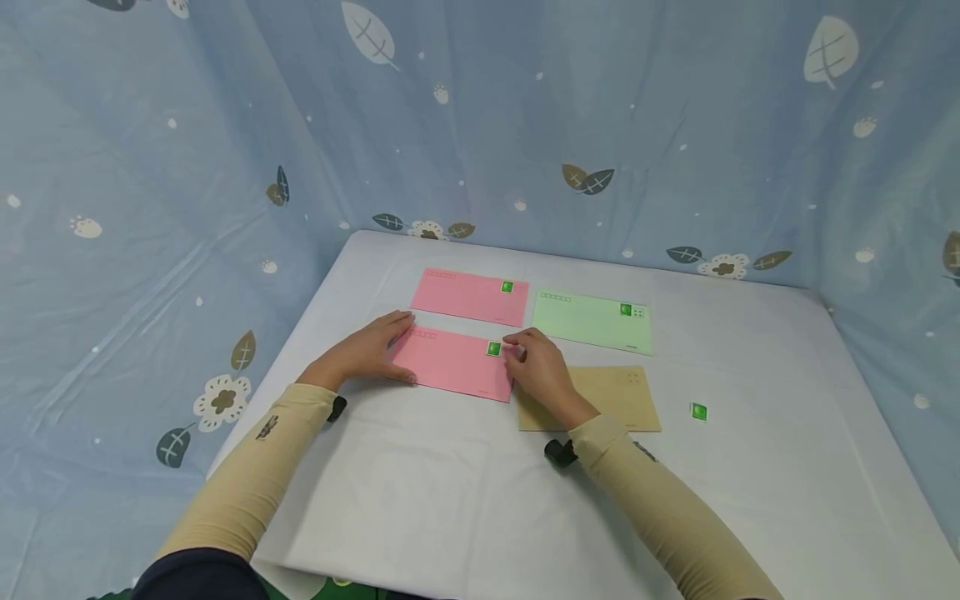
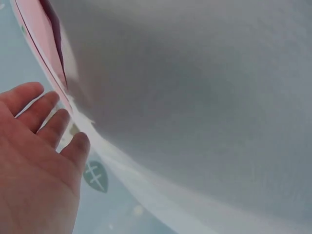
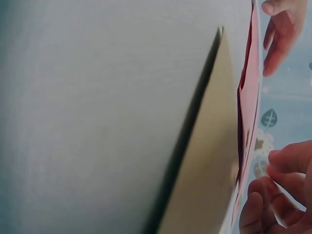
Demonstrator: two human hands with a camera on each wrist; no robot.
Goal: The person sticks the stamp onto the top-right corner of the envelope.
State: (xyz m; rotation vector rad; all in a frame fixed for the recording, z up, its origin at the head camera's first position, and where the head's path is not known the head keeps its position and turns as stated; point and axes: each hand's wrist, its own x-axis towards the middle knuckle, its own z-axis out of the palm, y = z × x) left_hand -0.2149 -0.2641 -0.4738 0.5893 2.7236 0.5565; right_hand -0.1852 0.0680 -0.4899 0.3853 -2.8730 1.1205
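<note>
A pink envelope lies flat on the white-covered surface, between a person's two hands, with a green postage stamp in its upper right corner. The left hand is at the envelope's left end, its fingers reaching toward the upper left corner and its thumb along the lower left edge; the left wrist view shows the palm open, with the fingers slightly bent and apart, grasping nothing. The right hand is at the right end, just beside the stamp, its fingers loosely bent with a gap to the thumb and nothing visible between them; whether its fingertips touch the paper cannot be told. This hand also reaches over the left part of a tan envelope. Behind the first envelope lies a second pink envelope bearing its own green stamp, and to the right of that a light green envelope with another stamp at its upper right. A loose green stamp lies on the surface to the right of the tan envelope. Beige sleeves cover both forearms, and a blue leaf-patterned curtain hangs behind the surface.
</note>
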